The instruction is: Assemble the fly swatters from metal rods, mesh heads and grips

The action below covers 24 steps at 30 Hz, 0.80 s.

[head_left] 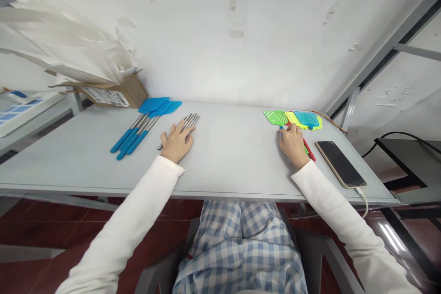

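At 11 o'clock, open left hand [177, 142], palm down on steel fly-swatter shafts [189, 122]; at 1 o'clock, narrowly curled right hand [292, 143] over a red handle [309, 149], grip unclear, beside green swatter heads [275, 117].

Scene bright, lit evenly by diffuse light; only faint, soft shadows under the left hand [177, 142] and right hand [293, 143] on the white table [234, 165]. Below its right end, glare streaks the red floor tiles [389, 236]. Beyond its left end, a plastic sheet [65, 41] is blurred; frame edges bow with wide-lens distortion.
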Motion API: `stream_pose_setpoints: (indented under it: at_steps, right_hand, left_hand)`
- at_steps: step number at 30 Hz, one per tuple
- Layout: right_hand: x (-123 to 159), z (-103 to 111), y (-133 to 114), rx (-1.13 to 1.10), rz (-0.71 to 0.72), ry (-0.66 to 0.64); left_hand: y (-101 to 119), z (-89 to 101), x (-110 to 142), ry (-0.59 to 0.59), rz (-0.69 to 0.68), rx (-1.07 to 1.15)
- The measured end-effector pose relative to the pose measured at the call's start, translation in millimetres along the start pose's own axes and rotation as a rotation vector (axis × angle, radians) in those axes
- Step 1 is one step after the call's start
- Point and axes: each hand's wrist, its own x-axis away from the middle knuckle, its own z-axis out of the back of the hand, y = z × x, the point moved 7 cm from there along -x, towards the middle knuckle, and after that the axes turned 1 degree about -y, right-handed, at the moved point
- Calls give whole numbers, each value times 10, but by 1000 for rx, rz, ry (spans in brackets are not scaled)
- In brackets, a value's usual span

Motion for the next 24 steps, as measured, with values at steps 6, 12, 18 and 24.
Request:
stream_pose_setpoints:
  at_steps: [6, 12, 18, 24]
  right_hand:
    - [-11, -106, 43, 41, 144, 45]
    - [-98, -140, 221, 1, 95, 54]
    - [-56, -64, 274, -1, 56, 119]
    - [-51, 26, 352, -123, -35, 234]
  left_hand:
    - [-149, -38, -62, 21, -68, -31]
    - [-162, -91, -187, 87, 42, -22]
    - [-181, -4, -263, 169, 49, 32]
    - [-723, 288, -134, 358, 333, 38]
